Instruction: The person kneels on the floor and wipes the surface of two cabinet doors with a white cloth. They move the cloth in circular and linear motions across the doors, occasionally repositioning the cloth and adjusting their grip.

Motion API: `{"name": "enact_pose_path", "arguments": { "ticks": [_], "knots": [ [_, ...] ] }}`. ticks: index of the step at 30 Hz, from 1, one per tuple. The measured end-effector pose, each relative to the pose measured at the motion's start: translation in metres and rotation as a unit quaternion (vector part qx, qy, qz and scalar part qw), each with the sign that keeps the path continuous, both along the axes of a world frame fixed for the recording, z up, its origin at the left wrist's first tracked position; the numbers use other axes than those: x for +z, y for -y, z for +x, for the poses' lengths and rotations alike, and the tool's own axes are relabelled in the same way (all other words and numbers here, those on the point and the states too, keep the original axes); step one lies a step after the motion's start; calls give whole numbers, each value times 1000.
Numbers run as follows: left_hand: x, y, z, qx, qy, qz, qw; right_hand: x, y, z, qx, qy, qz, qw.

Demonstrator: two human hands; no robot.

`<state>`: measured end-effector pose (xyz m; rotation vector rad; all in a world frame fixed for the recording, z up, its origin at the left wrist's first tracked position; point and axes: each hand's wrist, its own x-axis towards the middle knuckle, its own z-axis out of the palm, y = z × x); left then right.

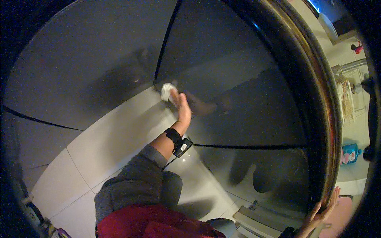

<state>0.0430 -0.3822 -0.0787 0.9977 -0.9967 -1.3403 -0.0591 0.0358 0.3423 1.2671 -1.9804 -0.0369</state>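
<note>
At the foot of the dark glossy door panel (238, 79), close to the lower end of a black seam (164, 43) and near the pale tiled floor (111, 135): a crumpled white cloth (168, 91), perhaps a tissue. Held in the grip of the left hand (183, 109), narrow around the wad, with blur hiding the firmness; impossible to tell contact with the panel for certain. Likely to bunch, tear or slip free on a hard stroke, being so small and crumpled. Could snag at the seam too, from crossing the gap at a poor angle. Just behind, at the wrist, a black strap (173, 135) with a boxy device (182, 147); liable to knock or scrape the gloss, from working so low and close. Farther out, laid over the rim of the surface (331, 119): the right hand (325, 210), grip wide, thumb apart from the fingers, apparently for support. Prone to slide off so smooth a rim under leaning weight, with lost balance as the probable result. Beyond, a blue bottle (349, 154) and something flat and pink (344, 216); at risk of a bump only from a sudden shift of that hand.
</note>
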Motion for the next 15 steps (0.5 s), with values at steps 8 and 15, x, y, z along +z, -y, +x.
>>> {"name": "enact_pose_path", "arguments": {
  "ticks": [8, 15],
  "knots": [
    [157, 76, 6, 78, 157, -497, 850, -6, -5, -8, 13, 38, -55, 998],
    [-46, 55, 14, -4, -115, 52, 992, -7, -15, -17, 1, 46, -63, 997]
  ]
}}
